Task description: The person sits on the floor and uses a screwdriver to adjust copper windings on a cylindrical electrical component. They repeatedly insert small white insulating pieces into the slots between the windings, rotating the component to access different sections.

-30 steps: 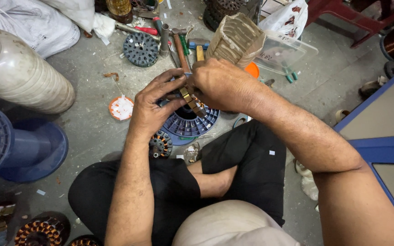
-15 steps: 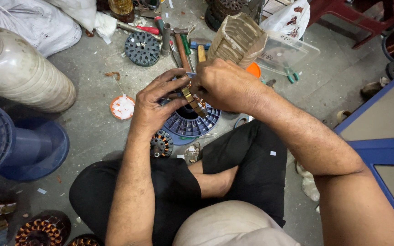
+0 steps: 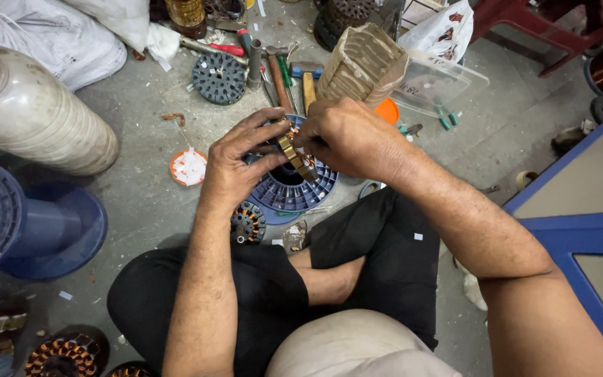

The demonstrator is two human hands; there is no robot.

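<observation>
Left hand and right hand, centre frame, both pinching a small brass-coloured wound piece above blue spool; likely light, stiff, delicate; best held by edges.

Item: small ring-shaped motor stator with copper-coloured windings
Pose: tilted on edge, mostly hidden
Place: pinched between both hands, above the blue ribbed plastic spool at 6 o'clock

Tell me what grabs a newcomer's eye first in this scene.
At centre, the left hand and right hand meet on a small brass-coloured part above a blue spool. A big pale wire reel lies at left; hand tools are scattered along the top.
</observation>
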